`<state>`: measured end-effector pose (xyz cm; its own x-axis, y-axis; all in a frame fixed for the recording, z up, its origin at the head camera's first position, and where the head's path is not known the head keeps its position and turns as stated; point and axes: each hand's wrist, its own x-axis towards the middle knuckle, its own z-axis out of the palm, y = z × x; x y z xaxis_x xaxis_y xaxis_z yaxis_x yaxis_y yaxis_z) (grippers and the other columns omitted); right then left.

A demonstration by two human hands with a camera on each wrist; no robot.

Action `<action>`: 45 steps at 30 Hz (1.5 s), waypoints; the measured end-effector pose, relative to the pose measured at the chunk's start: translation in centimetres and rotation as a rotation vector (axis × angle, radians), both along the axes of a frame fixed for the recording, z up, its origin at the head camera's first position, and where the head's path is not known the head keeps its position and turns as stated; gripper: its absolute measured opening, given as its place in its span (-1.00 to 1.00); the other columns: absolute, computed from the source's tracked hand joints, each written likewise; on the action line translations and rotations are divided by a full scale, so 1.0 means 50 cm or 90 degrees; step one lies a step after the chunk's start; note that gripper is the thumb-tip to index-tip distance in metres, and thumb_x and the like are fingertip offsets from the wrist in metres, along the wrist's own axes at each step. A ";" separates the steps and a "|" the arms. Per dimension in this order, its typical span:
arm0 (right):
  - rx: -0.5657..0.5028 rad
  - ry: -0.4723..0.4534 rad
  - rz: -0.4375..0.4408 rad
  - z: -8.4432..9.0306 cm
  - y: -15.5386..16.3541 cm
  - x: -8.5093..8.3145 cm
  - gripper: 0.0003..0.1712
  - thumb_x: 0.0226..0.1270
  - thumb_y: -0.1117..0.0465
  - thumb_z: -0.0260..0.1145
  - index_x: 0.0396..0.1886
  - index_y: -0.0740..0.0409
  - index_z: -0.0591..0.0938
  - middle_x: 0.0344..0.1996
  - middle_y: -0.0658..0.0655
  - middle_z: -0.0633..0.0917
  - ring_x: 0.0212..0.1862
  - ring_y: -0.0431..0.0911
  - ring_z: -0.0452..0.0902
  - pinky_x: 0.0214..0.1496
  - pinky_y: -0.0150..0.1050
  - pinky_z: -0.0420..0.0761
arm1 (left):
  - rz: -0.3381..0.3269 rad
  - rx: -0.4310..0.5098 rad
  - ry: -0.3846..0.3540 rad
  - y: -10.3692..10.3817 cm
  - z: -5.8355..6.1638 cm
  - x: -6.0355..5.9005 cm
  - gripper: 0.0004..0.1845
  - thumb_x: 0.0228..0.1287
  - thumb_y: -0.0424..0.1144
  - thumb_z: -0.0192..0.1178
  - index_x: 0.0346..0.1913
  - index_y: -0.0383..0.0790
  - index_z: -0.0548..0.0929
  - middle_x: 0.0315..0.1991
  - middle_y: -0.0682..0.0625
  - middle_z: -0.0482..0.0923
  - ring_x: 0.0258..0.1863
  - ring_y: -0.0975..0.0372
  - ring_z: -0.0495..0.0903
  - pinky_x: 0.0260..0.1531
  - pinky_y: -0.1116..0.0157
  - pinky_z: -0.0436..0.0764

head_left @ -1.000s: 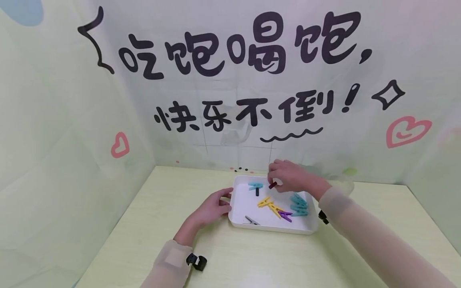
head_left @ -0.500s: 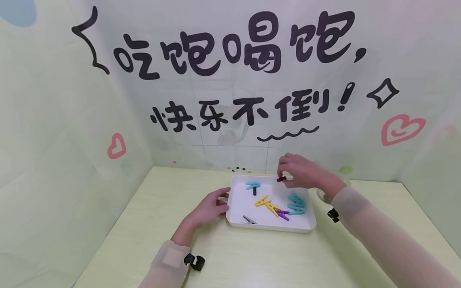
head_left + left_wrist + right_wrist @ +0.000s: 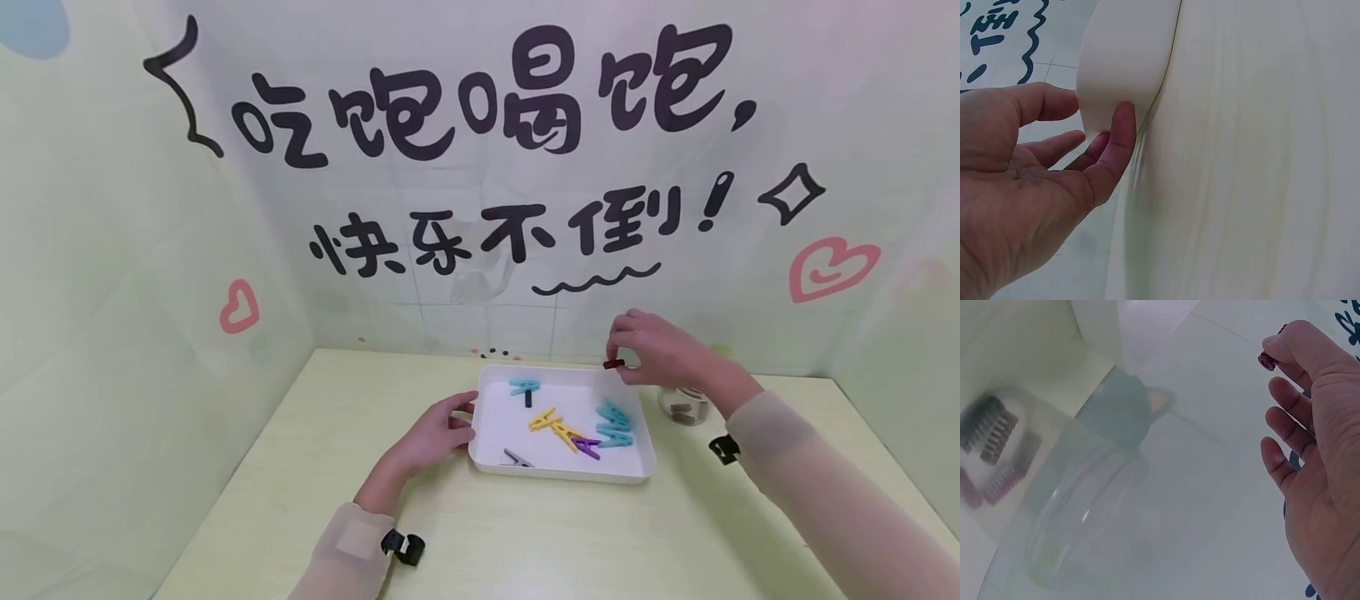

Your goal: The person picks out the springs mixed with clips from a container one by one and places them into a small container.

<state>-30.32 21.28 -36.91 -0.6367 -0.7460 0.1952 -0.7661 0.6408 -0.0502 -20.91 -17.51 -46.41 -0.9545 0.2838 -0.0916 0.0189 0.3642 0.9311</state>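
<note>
My right hand pinches a small dark red claw clip between thumb and fingertips, above the back right corner of a white tray. In the right wrist view one end of the clip shows at the fingertips, while the other fingers are loosely bent. My left hand touches the tray's left wall, its fingers relaxed; the left wrist view has the thumb flat against the outer wall. Inside the tray lie teal clothespins, yellow clothespins, a purple clothespin, a grey clothespin and a small black piece.
Right of the tray stands a clear jar, partly behind my right forearm. Small ridged claw clips lie in it. A printed cloth wall closes off the back of the pale table.
My right hand has moved right and a little up with the claw clip, from over the tray to its back right corner. More of the jar now shows. The left hand stays.
</note>
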 end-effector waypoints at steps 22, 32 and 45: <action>-0.012 -0.023 -0.102 0.013 0.135 0.027 -0.79 0.15 0.29 0.54 -0.28 -0.12 0.76 -0.14 0.00 0.65 -0.06 0.00 0.46 -0.01 -0.01 0.59 | 0.007 0.004 0.000 0.002 0.004 0.006 -0.35 0.47 -0.55 0.16 0.57 -0.42 0.33 0.32 -0.31 0.46 0.00 0.05 0.62 -0.04 0.16 0.74; -0.020 -0.045 -0.149 0.000 0.184 0.031 -0.83 0.14 0.30 0.54 -0.31 -0.05 0.78 -0.17 0.02 0.65 -0.06 0.03 0.46 -0.01 0.03 0.61 | 0.009 -0.004 -0.001 0.003 -0.001 0.001 -0.35 0.48 -0.54 0.16 0.58 -0.39 0.32 0.32 -0.28 0.46 0.01 0.05 0.62 -0.01 0.17 0.74; -0.030 -0.064 -0.169 -0.032 0.221 0.028 -0.85 0.15 0.29 0.56 -0.31 -0.02 0.78 -0.16 0.07 0.63 -0.03 0.12 0.47 0.04 0.11 0.56 | 0.007 -0.004 0.003 0.003 0.000 0.003 -0.35 0.47 -0.54 0.15 0.58 -0.41 0.33 0.32 -0.29 0.46 0.00 0.06 0.61 -0.03 0.17 0.74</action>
